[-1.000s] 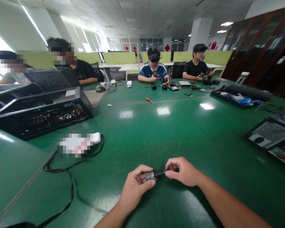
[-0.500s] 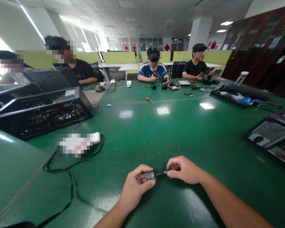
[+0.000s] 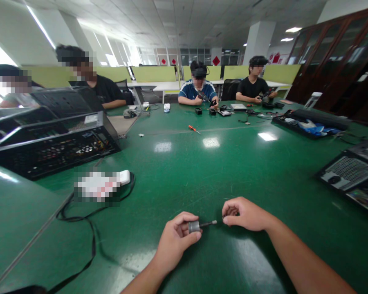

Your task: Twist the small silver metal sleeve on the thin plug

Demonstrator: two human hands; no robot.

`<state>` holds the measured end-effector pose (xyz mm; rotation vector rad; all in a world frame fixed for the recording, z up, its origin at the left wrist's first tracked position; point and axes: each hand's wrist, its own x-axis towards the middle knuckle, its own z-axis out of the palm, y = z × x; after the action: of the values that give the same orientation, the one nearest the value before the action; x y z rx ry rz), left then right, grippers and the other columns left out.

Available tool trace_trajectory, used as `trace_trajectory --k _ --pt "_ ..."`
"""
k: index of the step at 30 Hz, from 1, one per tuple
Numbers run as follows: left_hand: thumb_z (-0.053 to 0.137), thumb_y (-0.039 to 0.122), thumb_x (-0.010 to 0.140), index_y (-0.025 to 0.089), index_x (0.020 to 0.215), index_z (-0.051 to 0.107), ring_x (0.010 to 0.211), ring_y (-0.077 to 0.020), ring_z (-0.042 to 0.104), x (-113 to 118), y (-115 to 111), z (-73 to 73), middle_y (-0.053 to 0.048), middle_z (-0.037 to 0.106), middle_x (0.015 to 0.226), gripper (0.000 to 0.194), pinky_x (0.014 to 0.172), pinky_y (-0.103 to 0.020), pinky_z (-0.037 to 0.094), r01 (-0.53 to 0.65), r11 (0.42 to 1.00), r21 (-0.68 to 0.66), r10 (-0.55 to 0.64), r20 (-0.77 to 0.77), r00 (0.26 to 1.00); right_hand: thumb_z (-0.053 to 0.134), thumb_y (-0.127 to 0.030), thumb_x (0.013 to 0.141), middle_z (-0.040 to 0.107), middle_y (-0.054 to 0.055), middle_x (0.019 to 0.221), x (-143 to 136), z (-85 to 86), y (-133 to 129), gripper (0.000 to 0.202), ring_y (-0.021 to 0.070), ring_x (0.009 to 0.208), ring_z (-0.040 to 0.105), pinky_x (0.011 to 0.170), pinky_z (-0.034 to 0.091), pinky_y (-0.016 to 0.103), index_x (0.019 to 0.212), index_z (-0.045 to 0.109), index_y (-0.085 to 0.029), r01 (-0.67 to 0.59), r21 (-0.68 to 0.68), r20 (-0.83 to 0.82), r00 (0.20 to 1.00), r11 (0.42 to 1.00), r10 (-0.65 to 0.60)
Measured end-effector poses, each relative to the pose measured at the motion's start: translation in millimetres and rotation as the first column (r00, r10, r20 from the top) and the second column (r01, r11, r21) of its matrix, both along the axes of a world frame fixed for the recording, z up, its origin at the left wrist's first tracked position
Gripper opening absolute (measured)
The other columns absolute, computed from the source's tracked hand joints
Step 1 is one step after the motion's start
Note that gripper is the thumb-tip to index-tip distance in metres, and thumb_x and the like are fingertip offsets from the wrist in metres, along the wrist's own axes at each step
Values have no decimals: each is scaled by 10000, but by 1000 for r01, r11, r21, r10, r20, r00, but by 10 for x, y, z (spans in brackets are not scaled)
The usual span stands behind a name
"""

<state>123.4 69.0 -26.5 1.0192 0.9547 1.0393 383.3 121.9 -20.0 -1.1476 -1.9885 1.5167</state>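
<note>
A small grey metal cylinder with a dark thin shaft lies between the thumb and fingers of my left hand. The shaft points right and ends in a lighter tip. Just beyond that tip, apart from it, is my right hand, its fingers curled and the thumb close to the index finger. Something tiny and dark shows at its fingertips, too small to make out. Both hands are just above the green table.
An open black computer case stands at the left, another at the right. A white box-shaped device with a black cable lies left of my hands. An orange screwdriver lies farther back. Several people sit around the table.
My right hand has let go of the shaft tip and moved a little right and away from it. My left hand keeps its hold on the cylinder, almost unmoved.
</note>
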Motion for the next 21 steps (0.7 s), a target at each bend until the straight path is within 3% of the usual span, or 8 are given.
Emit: trace_trajectory --k 9,14,18,21 --pt "857 186 639 175 917 688 772 -172 649 -18 3 -35 -19 625 866 325 709 -245 484 5 999 31 -4 -30 1000 670 -230 771 676 32 727 81 -59 90 164 138 661 639 646 480 249 891 623 -128 -14 -110 -75 997 994 6" --pt "846 218 659 184 947 686 775 -177 634 -56 -51 -42 -28 641 840 331 717 -251 477 7 999 32 -4 -91 996 696 -220 746 690 49 767 292 -83 155 217 140 639 655 608 478 244 922 616 -121 -80 -214 -106 993 974 58" --pt "872 273 612 195 913 715 751 -192 632 -409 -309 24 -34 644 842 349 689 -262 487 -43 999 1 43 -183 982 728 -267 736 708 72 808 420 -70 178 303 126 597 649 578 467 233 969 605 -116 -15 -279 -196 980 960 -41" --pt "904 326 537 210 835 739 734 -220 648 -920 -618 182 -37 659 904 360 685 -296 514 -176 984 -24 165 -252 953 730 -323 739 703 60 760 201 -5 140 314 107 538 625 535 446 213 940 609 -115 -30 -322 -318 945 946 -78"
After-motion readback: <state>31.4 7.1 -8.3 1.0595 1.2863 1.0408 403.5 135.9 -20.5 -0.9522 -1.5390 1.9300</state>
